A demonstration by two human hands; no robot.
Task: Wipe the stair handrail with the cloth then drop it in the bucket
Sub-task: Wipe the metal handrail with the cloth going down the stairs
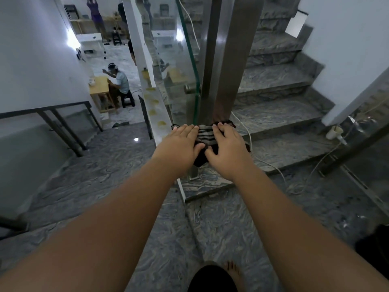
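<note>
Both the left hand and right hand are pressing flat, fingers spread, on the black-and-grey striped cloth over the brushed-steel rectangular handrail, wiping toward twelve o'clock; bucket unseen.

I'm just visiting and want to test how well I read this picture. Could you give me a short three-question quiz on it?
1. True or false: both hands press on the cloth.
2. Which pattern shows on the cloth? A) dots B) stripes C) plain white
3. Is a bucket in view?

Key:
1. True: the left hand and right hand lie flat on it, against the steel post.
2. B.
3. No, none can be seen.
</note>
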